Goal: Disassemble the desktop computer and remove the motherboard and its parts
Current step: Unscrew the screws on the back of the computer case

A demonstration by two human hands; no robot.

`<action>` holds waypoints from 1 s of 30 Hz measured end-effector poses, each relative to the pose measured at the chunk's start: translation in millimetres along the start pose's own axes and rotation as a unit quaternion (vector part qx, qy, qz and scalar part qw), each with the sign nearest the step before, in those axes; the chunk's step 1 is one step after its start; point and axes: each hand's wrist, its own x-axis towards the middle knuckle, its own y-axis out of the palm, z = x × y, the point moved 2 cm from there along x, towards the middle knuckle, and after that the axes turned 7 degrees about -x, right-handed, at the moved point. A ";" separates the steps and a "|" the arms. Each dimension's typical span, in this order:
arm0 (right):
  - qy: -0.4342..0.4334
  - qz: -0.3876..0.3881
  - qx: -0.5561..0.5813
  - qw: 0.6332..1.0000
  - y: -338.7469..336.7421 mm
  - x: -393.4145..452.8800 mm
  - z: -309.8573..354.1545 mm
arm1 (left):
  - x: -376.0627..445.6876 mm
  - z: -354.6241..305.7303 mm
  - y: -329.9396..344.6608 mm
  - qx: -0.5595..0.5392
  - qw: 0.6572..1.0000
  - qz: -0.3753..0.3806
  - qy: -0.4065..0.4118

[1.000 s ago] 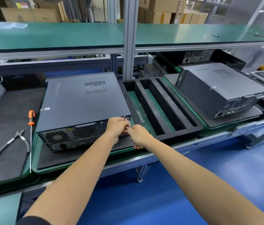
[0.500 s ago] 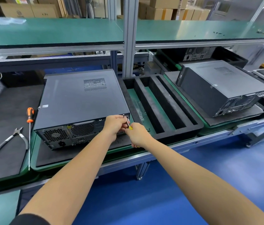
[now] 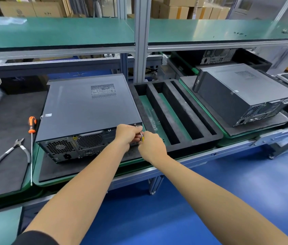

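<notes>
Our right hand [image 3: 151,145] grips a small yellow-handled screwdriver [image 3: 141,137], tip at the desktop computer [image 3: 90,110] rear corner; our left hand [image 3: 127,135] curls beside it (its hold unclear).

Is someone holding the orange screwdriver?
No, the orange screwdriver lies untouched on the black mat beside the pliers, while both hands work at the computer.

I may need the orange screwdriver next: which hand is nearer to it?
Left. The left hand is at the computer's rear corner, well right of the orange screwdriver; the right hand is farther right.
</notes>
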 end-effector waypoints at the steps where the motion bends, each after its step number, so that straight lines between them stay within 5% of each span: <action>1: -0.005 0.006 0.013 1.000 -0.9 1.0 1.1 | 0.4 -1.0 0.8 0.003 1.000 -0.004 -0.006; 5: -0.006 0.145 0.204 0.968 -3.5 1.9 2.7 | 6.9 -3.6 0.9 0.012 0.999 -0.023 -0.041; 8: 0.083 0.375 0.426 0.819 -9.6 -4.8 -5.4 | 9.8 -3.0 1.3 0.016 0.998 -0.036 -0.053; 10: 0.091 0.432 0.480 0.758 -17.5 -2.0 -15.1 | 10.5 -2.0 2.8 0.020 0.998 -0.041 -0.050; 16: 0.074 0.412 0.361 0.833 -16.7 5.0 -13.1 | 10.2 1.1 4.9 0.011 0.998 -0.032 -0.046; 24: 0.044 0.251 0.132 0.958 -21.5 14.6 0.2 | 5.5 1.8 2.6 0.012 0.999 -0.017 -0.029; 27: 0.010 0.225 0.066 0.972 -30.3 14.7 7.9 | 5.7 -5.8 4.3 0.070 0.997 -0.038 -0.009; 30: 0.012 0.279 0.155 0.948 -28.5 8.7 -1.0 | 8.5 -7.7 8.2 0.065 0.996 -0.046 -0.034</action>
